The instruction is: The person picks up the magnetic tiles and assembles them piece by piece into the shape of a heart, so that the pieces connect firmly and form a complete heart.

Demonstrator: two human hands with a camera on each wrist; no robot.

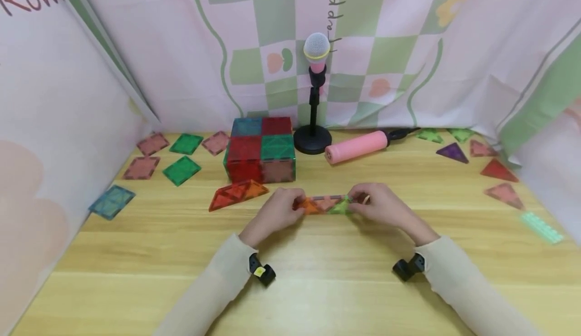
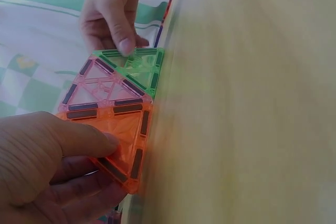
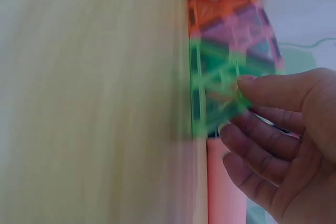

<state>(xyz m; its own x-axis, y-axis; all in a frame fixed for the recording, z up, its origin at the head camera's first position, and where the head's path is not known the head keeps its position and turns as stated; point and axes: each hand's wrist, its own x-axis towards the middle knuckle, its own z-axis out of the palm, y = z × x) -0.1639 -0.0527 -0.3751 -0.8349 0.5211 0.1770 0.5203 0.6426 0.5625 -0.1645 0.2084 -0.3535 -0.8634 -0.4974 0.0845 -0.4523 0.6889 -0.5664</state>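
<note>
Three triangular magnetic tiles are joined in a row in front of me, orange [image 2: 123, 135], pink [image 2: 100, 87] and light green [image 2: 144, 66]. My left hand [image 1: 282, 209] pinches the orange tile at the left end, thumb on its face and fingers behind. At the other end, my right hand [image 1: 375, 205] pinches the light green tile between thumb and fingers. The row stands on edge at the tabletop in both wrist views. Just beyond my left hand lies a joined strip of red and orange triangle tiles [image 1: 238, 194].
Behind it stands a block of square tiles [image 1: 245, 147], beside a microphone on a black stand [image 1: 313, 136]. A pink cylinder [image 1: 358, 147] lies to its right. Loose square tiles [image 1: 182, 169] are at left; triangle tiles [image 1: 498, 170] and a mint-green strip [image 1: 542, 227] at right.
</note>
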